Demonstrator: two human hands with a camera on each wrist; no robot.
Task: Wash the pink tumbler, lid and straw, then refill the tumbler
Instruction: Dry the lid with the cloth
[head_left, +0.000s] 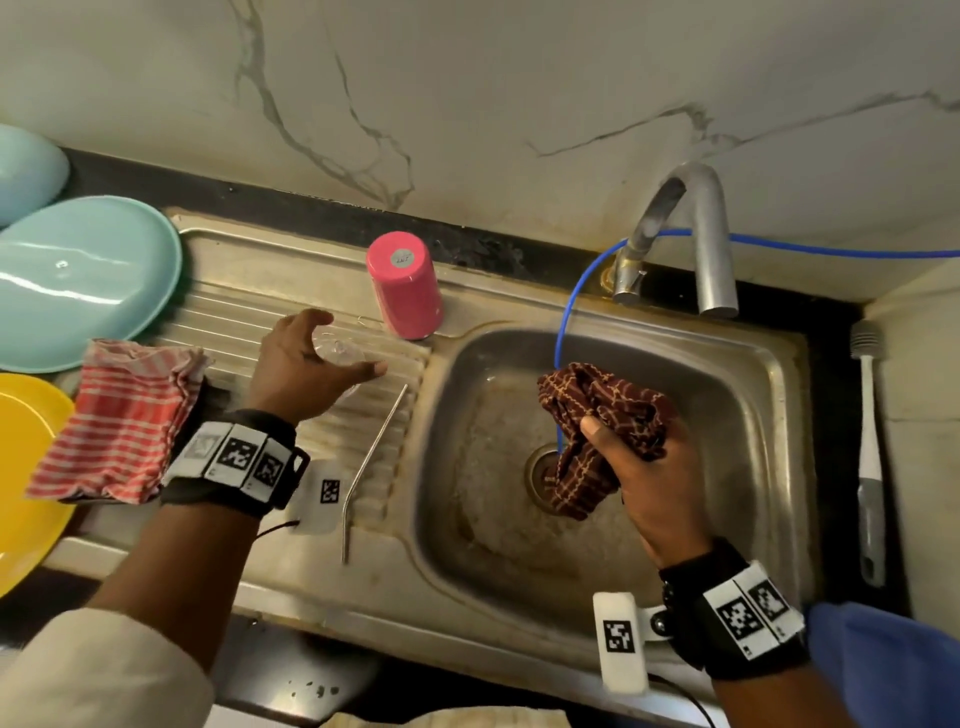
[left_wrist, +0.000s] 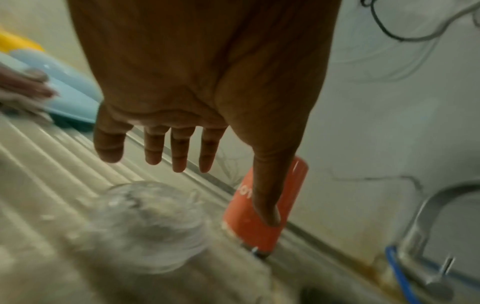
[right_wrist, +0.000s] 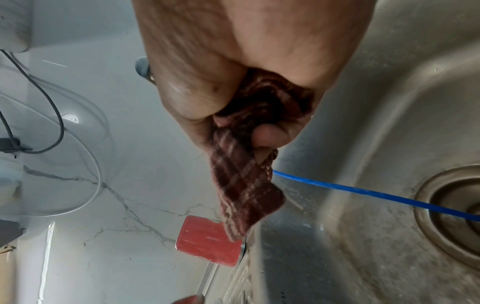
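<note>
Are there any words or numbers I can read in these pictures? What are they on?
Grey sticker on the upturned base of the pink tumbler: something is printed, too small to read.
White lettering down the tumbler's side, in the left wrist view: blurred and partly behind the left hand's thumb, not readable.
Square black-and-white code tags on both wristbands: patterns, no words.
Nothing else carries text.

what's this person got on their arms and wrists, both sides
Left hand: bare, with a black wrist strap carrying white tags printed with black square codes, a white tagged camera block and a thin black cable; cream sleeve up the forearm. Right hand: the same strap, white block and cable; blue sleeve.
</note>
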